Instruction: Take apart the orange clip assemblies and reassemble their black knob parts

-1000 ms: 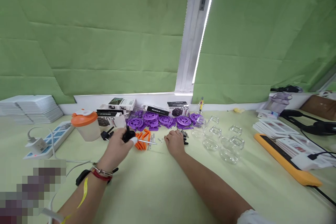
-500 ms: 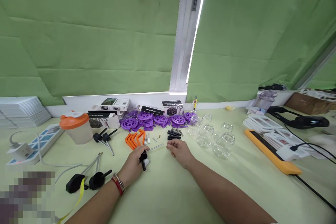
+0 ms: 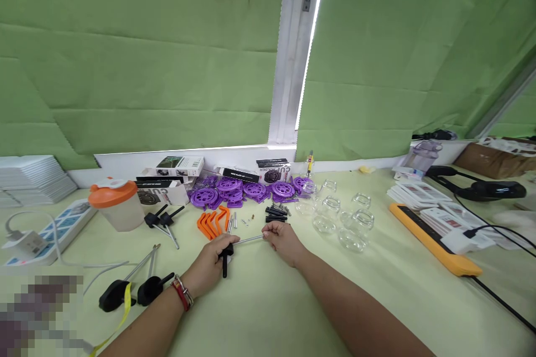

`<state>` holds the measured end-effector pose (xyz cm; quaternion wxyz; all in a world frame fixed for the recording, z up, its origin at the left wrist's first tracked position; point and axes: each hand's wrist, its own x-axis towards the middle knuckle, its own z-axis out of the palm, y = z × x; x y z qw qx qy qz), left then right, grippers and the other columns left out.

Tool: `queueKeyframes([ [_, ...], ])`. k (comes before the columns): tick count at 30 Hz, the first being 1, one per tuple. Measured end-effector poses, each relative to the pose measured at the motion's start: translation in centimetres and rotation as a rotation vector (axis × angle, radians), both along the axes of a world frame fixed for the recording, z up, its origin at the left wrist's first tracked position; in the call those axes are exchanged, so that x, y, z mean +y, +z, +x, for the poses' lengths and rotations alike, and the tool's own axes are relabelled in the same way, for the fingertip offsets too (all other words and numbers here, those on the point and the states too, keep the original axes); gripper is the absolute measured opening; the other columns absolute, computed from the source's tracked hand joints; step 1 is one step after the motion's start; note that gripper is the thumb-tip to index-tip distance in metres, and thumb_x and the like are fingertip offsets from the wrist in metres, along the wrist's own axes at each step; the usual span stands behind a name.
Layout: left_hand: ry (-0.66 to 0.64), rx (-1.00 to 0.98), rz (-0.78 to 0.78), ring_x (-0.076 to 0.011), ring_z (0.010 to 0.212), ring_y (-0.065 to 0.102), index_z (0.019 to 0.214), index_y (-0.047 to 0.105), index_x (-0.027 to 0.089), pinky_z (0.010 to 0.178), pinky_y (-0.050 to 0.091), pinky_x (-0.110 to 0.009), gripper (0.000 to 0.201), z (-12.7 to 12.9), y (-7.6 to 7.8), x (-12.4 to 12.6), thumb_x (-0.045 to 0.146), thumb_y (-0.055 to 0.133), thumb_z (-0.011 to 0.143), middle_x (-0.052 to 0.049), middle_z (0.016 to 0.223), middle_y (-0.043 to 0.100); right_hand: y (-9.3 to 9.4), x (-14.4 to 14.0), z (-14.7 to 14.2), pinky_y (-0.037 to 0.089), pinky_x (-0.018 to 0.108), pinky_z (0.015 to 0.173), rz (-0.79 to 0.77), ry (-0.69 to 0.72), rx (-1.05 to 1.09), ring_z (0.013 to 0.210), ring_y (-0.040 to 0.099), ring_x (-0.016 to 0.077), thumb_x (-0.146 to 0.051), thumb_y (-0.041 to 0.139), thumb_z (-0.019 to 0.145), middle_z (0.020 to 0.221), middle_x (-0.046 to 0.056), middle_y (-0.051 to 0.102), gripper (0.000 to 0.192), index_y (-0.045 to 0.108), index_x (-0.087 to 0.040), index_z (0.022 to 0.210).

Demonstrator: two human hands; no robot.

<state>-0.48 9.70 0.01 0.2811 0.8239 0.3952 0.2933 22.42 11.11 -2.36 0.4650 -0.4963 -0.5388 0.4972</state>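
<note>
My left hand grips a black T-shaped handle with a thin metal rod sticking out to the right. My right hand pinches the far tip of that rod, holding something small there that I cannot make out. Both hands hover just above the pale green table. Just beyond them lie orange plastic clips, loose metal pins and a small pile of black tubes with springs.
Purple wheels and printed boxes line the back wall. Glass jars stand right of centre. An orange-lidded cup, power strip, black handled tools lie left; a yellow-edged tray and cables right.
My left hand pulled the handled rod back from the orange clips toward me. My right hand left the black tubes and closed on the rod's tip. The view shifted slightly.
</note>
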Motion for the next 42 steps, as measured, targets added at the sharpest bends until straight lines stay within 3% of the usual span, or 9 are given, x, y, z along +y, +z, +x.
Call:
queueKeyframes([
  [11,-0.029,-0.029,0.009,-0.0185,0.100,0.053,0.111,0.056,0.021,0.092,0.041,-0.032,0.044,-0.02,0.10,0.11,0.004,0.039,0.074,-0.007,0.108,0.059,-0.31,0.24,0.28,0.029,0.021,0.043,-0.039,0.010,0.047,0.045,0.036,0.0065,-0.025,0.057,0.069,0.062,-0.002,0.054,0.011,0.057,-0.017,0.076],
  [19,-0.016,-0.031,0.010,-0.0191,0.105,0.050,0.114,0.054,0.021,0.095,0.038,-0.034,0.054,-0.64,-0.58,0.58,-0.002,0.037,0.068,-0.007,0.110,0.056,-0.29,0.07,0.37,0.031,0.021,0.045,0.012,0.024,-0.017,0.046,0.036,0.0076,-0.027,0.054,0.074,0.051,-0.006,0.040,0.009,0.053,-0.018,0.075],
  [42,-0.074,-0.035,0.031,-0.0182,0.100,0.051,0.111,0.056,0.021,0.091,0.040,-0.033,0.049,-0.20,-0.09,0.32,0.000,0.036,0.071,-0.007,0.105,0.057,-0.55,-0.28,0.55,0.029,0.021,0.047,0.061,0.079,-0.140,0.048,0.035,0.0092,-0.036,0.048,0.080,0.053,-0.005,0.039,0.018,0.049,-0.020,0.073],
])
